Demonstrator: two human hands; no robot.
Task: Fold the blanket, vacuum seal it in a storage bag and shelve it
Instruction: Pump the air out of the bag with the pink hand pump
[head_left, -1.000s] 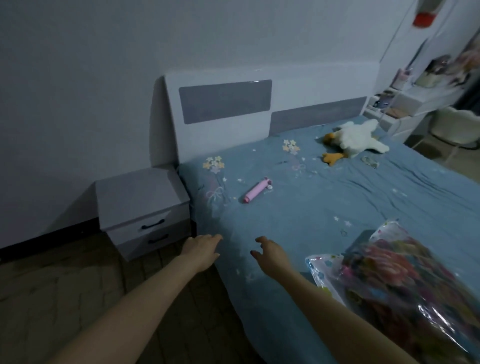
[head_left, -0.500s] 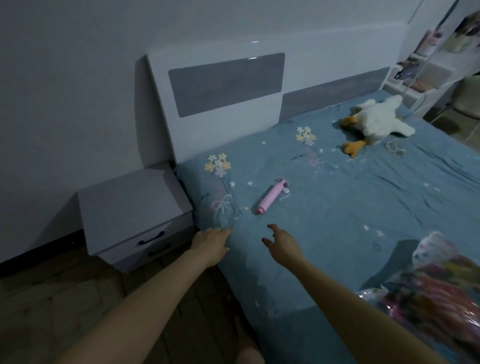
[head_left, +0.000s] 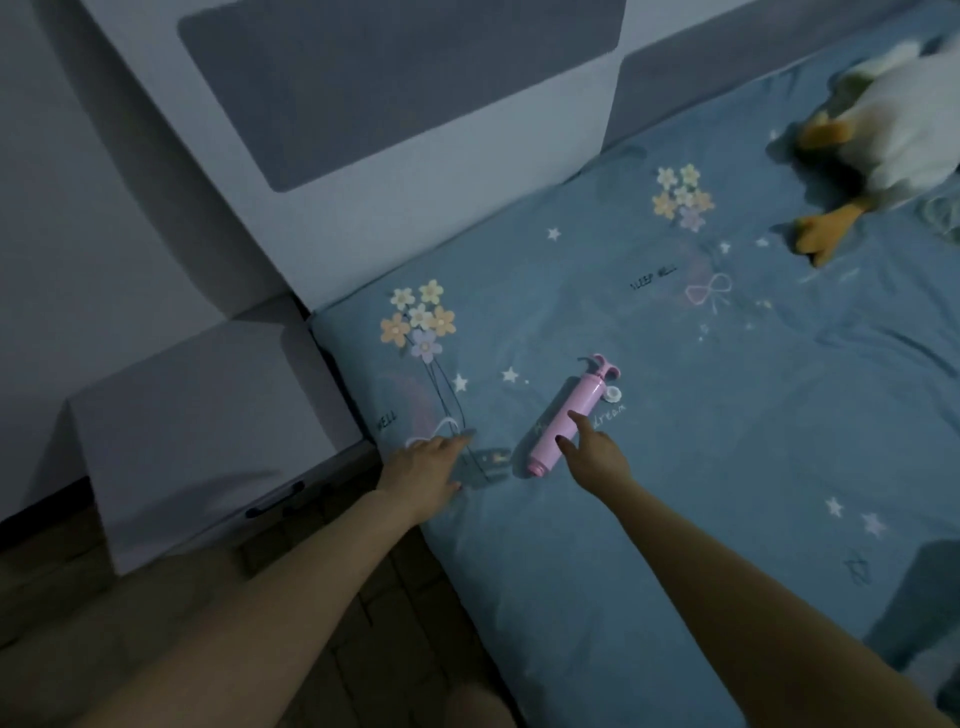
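On the blue bed sheet (head_left: 675, 467): pink hand pump (head_left: 569, 418), long axis 7 to 1 o'clock.

Left hand (head_left: 423, 467) flat, fingers spread, at pump's 9 o'clock; right hand (head_left: 592, 452) nearer, fingers loose, fingertips at barrel, gripping nothing.

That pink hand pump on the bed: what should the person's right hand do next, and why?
Probably close the fingers around the pink hand pump and lift it. The right hand is open, its fingertips right at the pump's barrel without gripping it, while the left hand rests flat on the blue bedsheet. The pump lies free on the sheet, and it seems needed for the vacuum sealing.
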